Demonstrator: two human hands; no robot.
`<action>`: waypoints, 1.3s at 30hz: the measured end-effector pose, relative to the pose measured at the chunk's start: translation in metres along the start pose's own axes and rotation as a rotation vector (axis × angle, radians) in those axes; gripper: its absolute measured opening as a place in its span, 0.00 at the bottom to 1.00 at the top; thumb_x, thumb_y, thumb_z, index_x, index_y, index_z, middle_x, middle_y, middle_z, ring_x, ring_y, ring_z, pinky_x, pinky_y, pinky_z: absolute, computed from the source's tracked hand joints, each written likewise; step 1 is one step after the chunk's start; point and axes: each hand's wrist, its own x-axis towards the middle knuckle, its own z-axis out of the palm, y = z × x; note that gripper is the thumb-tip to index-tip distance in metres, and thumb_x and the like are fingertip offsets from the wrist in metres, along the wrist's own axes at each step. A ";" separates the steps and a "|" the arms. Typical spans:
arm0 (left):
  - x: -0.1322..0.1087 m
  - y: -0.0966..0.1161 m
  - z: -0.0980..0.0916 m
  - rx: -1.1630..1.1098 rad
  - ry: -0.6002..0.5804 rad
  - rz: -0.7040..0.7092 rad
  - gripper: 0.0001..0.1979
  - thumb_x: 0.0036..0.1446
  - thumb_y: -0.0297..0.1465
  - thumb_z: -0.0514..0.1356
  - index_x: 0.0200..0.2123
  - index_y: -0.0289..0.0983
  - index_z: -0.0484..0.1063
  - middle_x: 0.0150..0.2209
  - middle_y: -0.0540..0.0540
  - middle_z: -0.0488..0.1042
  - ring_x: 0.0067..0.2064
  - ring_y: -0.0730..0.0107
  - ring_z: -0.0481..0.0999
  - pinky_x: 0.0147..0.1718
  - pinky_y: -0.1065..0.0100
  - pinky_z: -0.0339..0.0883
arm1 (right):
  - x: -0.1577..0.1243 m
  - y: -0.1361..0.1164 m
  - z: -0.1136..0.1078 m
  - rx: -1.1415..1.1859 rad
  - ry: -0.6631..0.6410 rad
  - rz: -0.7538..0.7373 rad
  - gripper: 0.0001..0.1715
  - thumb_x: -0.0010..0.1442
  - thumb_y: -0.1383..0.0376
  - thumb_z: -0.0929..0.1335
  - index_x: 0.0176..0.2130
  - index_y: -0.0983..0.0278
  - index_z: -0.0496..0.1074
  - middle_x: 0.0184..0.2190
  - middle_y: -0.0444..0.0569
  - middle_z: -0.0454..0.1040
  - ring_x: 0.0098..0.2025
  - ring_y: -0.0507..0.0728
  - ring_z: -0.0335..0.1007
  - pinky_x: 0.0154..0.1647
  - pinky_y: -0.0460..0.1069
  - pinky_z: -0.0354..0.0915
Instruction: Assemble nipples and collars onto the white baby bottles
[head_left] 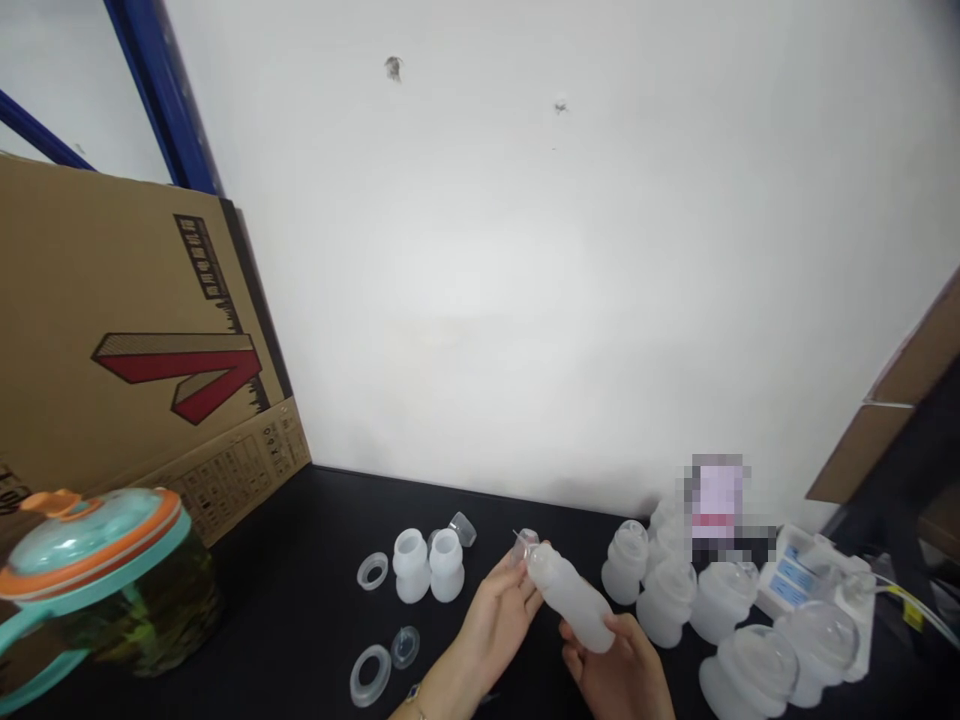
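My right hand (pixel 626 665) grips the lower end of a frosted white baby bottle (pixel 574 598), which lies tilted with its top toward my left hand (pixel 499 610). At the fingertips of the left hand is a clear plastic cap (pixel 527 540), beside the bottle's top; whether the two touch I cannot tell. To the left of the hands, two open frosted bottles (pixel 411 568) stand upright, with another clear cap (pixel 463 529) behind them. Two white rings (pixel 370 676) and a small clear disc (pixel 405 647) lie flat on the table.
Several capped bottles (pixel 666 600) stand on the black table (pixel 292 600) at the right, near a white power strip (pixel 787 570) with cables. A teal-lidded jug (pixel 142 610) and a large cardboard box (pixel 135 330) occupy the left side. A white wall (pixel 525 300) rises behind.
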 end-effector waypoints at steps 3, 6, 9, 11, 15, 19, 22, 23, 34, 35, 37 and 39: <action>0.003 0.000 -0.004 0.035 0.030 0.031 0.13 0.61 0.34 0.63 0.47 0.34 0.76 0.54 0.35 0.76 0.58 0.53 0.72 0.60 0.56 0.59 | 0.000 0.001 0.001 0.032 0.020 0.013 0.23 0.45 0.59 0.76 0.42 0.62 0.74 0.32 0.48 0.78 0.30 0.58 0.73 0.31 0.51 0.67; 0.003 0.003 -0.001 0.096 0.039 0.014 0.22 0.62 0.45 0.60 0.50 0.34 0.74 0.57 0.34 0.74 0.60 0.50 0.71 0.60 0.55 0.58 | -0.002 0.003 0.004 0.043 0.052 -0.011 0.22 0.47 0.60 0.74 0.43 0.61 0.72 0.32 0.47 0.77 0.28 0.57 0.71 0.28 0.50 0.65; -0.002 0.006 0.006 0.173 0.036 0.068 0.26 0.62 0.50 0.59 0.53 0.36 0.72 0.59 0.34 0.71 0.59 0.47 0.72 0.59 0.52 0.58 | -0.004 0.006 0.007 0.014 0.098 -0.005 0.20 0.49 0.60 0.73 0.42 0.61 0.71 0.30 0.46 0.76 0.27 0.56 0.70 0.26 0.50 0.65; -0.006 0.009 0.010 0.222 0.037 0.126 0.24 0.61 0.47 0.61 0.53 0.38 0.70 0.60 0.34 0.70 0.59 0.46 0.72 0.57 0.51 0.60 | -0.004 0.008 0.008 -0.008 0.120 -0.010 0.18 0.49 0.60 0.73 0.41 0.61 0.70 0.30 0.46 0.76 0.25 0.56 0.70 0.25 0.49 0.64; -0.013 0.013 0.016 0.233 0.013 0.180 0.22 0.60 0.43 0.64 0.54 0.39 0.68 0.61 0.34 0.69 0.60 0.45 0.70 0.57 0.50 0.58 | -0.003 0.009 0.008 -0.043 0.164 -0.014 0.16 0.51 0.59 0.72 0.40 0.61 0.71 0.28 0.45 0.75 0.23 0.54 0.69 0.22 0.48 0.64; -0.017 0.012 0.020 0.264 0.002 0.227 0.24 0.59 0.41 0.66 0.55 0.40 0.67 0.61 0.34 0.69 0.60 0.44 0.70 0.61 0.49 0.54 | -0.002 0.010 0.006 -0.055 0.196 -0.039 0.14 0.53 0.58 0.72 0.38 0.61 0.72 0.26 0.44 0.74 0.22 0.54 0.68 0.21 0.48 0.65; -0.019 0.008 0.021 0.312 -0.013 0.249 0.22 0.58 0.38 0.67 0.54 0.40 0.68 0.63 0.35 0.67 0.61 0.44 0.69 0.62 0.48 0.53 | -0.002 0.011 0.006 -0.076 0.198 -0.066 0.12 0.53 0.57 0.72 0.37 0.60 0.72 0.25 0.44 0.74 0.22 0.54 0.69 0.21 0.49 0.67; -0.019 0.007 0.021 0.329 -0.019 0.252 0.22 0.58 0.36 0.67 0.54 0.40 0.68 0.64 0.35 0.66 0.61 0.44 0.69 0.62 0.48 0.53 | -0.002 0.011 0.006 -0.069 0.196 -0.063 0.12 0.54 0.58 0.72 0.36 0.60 0.71 0.25 0.43 0.73 0.22 0.53 0.69 0.22 0.49 0.67; -0.020 0.000 0.019 0.447 -0.014 0.265 0.24 0.61 0.41 0.63 0.58 0.42 0.68 0.66 0.37 0.61 0.60 0.45 0.69 0.59 0.49 0.58 | -0.002 0.011 0.009 0.096 0.176 -0.001 0.07 0.58 0.61 0.71 0.34 0.61 0.70 0.24 0.44 0.74 0.22 0.52 0.69 0.21 0.46 0.68; -0.019 -0.001 0.018 0.463 -0.005 0.269 0.24 0.61 0.42 0.63 0.58 0.41 0.69 0.66 0.36 0.62 0.59 0.45 0.70 0.59 0.49 0.59 | -0.003 0.011 0.010 0.098 0.178 -0.004 0.07 0.58 0.62 0.71 0.34 0.61 0.70 0.25 0.44 0.74 0.22 0.53 0.69 0.21 0.46 0.68; -0.018 -0.002 0.016 0.501 0.018 0.287 0.25 0.59 0.43 0.65 0.56 0.40 0.71 0.64 0.36 0.65 0.59 0.45 0.70 0.59 0.49 0.60 | -0.004 0.011 0.012 0.087 0.189 -0.013 0.06 0.58 0.63 0.70 0.34 0.62 0.69 0.24 0.44 0.74 0.22 0.53 0.69 0.21 0.46 0.68; -0.016 -0.002 0.015 0.539 0.047 0.309 0.26 0.56 0.44 0.67 0.54 0.38 0.73 0.60 0.36 0.70 0.58 0.46 0.71 0.59 0.50 0.60 | -0.005 0.011 0.014 0.074 0.206 -0.023 0.06 0.58 0.65 0.70 0.35 0.62 0.69 0.24 0.44 0.73 0.22 0.53 0.69 0.21 0.46 0.68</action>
